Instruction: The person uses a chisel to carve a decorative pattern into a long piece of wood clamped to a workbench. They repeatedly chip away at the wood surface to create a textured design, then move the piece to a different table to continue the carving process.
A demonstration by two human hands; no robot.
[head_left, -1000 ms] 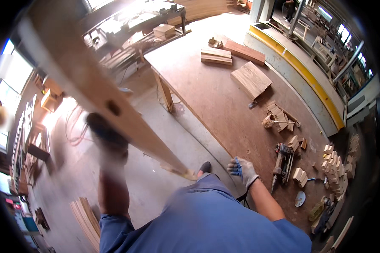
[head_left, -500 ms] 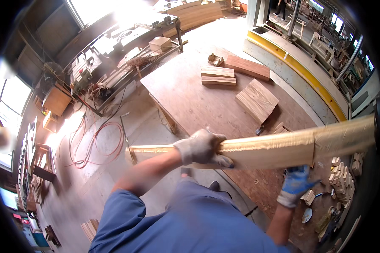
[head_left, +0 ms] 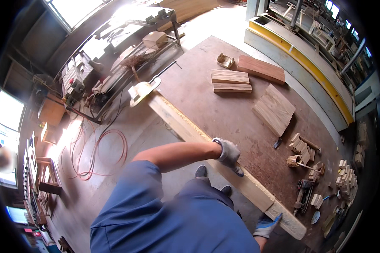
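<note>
A long pale wooden board lies slantwise across my front, from upper left to lower right. One long edge carries a rough, yellowish strip. Gripping the board near its middle is my left hand, in a whitish glove, with fingers closed over the edge. My right hand, in a blue and white glove, holds the board's near right end from below; part of it is hidden. At the board's far left end sits a pale crosswise piece with rounded ends, and I cannot tell how it is joined.
On the brown worktable lie wooden blocks, a reddish plank and a wide wood piece. A glue brush, a power tool and stacked blocks stand right. Hoses coil on the floor at left.
The board has swung from nearly level to a steep slant, its left end going up and away and its right end coming down toward me. Both hands moved with it, still gripping.
</note>
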